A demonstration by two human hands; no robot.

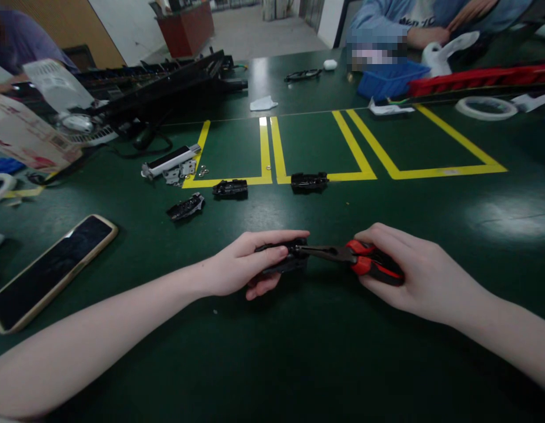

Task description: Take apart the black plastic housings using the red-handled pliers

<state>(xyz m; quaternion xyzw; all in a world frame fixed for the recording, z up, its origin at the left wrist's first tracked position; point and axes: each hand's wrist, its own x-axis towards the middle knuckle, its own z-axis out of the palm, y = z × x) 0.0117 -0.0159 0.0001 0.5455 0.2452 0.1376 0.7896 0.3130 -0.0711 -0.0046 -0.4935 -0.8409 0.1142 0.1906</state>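
My left hand is closed around a black plastic part, with the thumb lying across its top. In my right hand are needle-nose pliers with red and black handles. The tips of the pliers meet the right end of the part, and what they grip there is too small to make out. Beyond my hands lie similar black parts: one on the left, another beside it, and a third on the yellow tape line.
A phone lies at the left. Small metal pieces sit near a silver-and-black bar. Yellow tape marks the green table. Farther back are black assemblies, a blue bin, a tape roll and two people.
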